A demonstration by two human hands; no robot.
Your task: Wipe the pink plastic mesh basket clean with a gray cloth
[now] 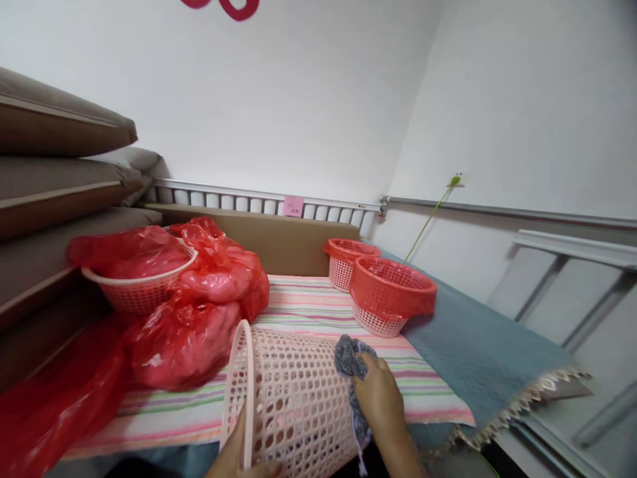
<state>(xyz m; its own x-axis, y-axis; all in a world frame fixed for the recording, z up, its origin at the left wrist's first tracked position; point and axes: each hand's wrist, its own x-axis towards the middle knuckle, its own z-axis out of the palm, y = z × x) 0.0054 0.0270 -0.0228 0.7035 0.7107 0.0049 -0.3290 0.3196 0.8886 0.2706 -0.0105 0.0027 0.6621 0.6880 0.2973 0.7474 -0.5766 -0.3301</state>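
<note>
I have the left hand at the rim of a pale pink, perforated plastic basket tipped sideways, mouth leftward, while the right hand holds a bunched grey cloth against its base end. Beyond, I see two upright pink baskets edged with red plastic film on a striped fabric sheet. On my left, glossy red plastic bags crowd another pink mesh basket.
</note>
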